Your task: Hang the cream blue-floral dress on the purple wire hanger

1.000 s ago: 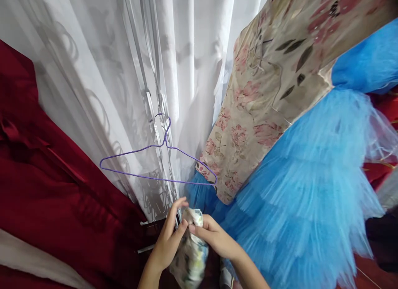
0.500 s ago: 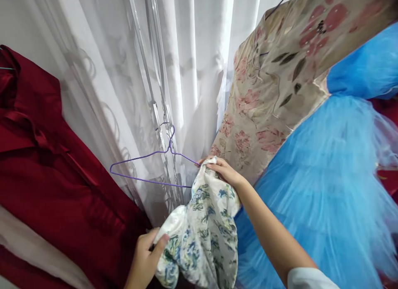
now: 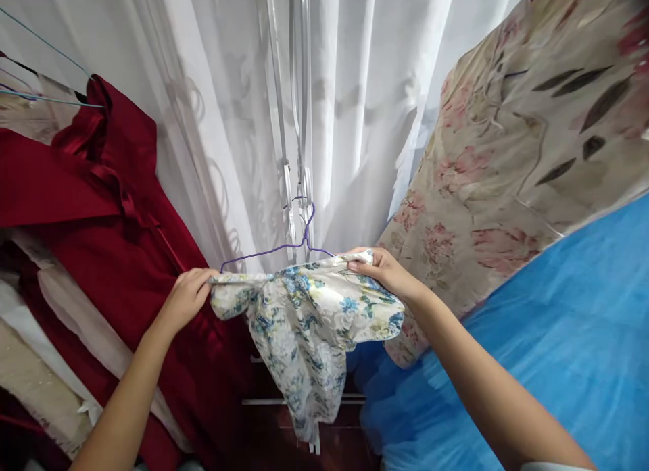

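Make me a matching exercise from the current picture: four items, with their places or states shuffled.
1. small floral garment
2. purple hanger
3. dark red garment
4. bright blue garment

A. at the lower right of the picture
B. held up between left hand and right hand
C. at the left of the picture
D. near the centre, its lower part hidden

Pairs: 1-B, 2-D, 3-C, 4-A
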The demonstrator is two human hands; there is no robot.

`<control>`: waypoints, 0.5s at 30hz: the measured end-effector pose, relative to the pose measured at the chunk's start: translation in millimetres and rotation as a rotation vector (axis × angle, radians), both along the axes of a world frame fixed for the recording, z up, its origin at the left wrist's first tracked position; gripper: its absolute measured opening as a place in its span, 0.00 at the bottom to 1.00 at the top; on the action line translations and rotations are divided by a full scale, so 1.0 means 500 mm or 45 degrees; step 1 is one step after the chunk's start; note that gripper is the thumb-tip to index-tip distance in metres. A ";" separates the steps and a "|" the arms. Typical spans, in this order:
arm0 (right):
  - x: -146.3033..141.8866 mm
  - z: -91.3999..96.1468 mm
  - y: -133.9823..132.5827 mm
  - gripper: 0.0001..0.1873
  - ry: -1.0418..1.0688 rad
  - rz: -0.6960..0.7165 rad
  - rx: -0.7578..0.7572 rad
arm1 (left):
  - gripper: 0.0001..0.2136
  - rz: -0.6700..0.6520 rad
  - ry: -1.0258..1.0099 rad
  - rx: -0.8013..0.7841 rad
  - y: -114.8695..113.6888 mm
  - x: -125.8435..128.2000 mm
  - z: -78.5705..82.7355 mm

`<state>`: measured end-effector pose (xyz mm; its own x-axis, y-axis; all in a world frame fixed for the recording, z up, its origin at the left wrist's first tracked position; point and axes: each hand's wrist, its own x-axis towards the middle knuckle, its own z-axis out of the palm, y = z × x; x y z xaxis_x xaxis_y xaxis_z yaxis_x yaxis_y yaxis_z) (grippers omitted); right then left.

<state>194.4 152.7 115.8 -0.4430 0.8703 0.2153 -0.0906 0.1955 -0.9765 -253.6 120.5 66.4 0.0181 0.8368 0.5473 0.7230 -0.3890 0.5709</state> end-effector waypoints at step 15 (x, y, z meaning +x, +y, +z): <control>0.026 -0.126 -0.099 0.19 -0.031 -0.482 0.132 | 0.13 0.183 -0.126 0.123 0.080 0.177 0.090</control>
